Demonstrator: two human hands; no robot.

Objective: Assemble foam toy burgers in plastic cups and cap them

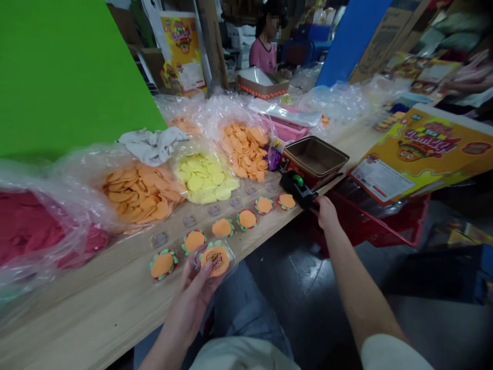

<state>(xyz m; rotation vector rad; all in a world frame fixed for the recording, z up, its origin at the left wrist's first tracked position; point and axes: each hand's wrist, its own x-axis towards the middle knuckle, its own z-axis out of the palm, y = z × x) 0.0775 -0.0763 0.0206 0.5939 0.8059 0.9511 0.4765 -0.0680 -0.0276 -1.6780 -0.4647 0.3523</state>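
Gripping a burger pack (214, 258), left hand (196, 293) overhangs the table edge (127, 345); right hand (325, 213) clasps a tape dispenser (297, 189).

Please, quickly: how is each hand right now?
Left hand: closed, holding a clear plastic tray.
Right hand: closed, holding a black tape dispenser.

Site was a packing workshop: long wooden workbench (96, 303) bore bulk bags of orange discs (138, 192), yellow printed packaging cards (419, 149) lying at right.
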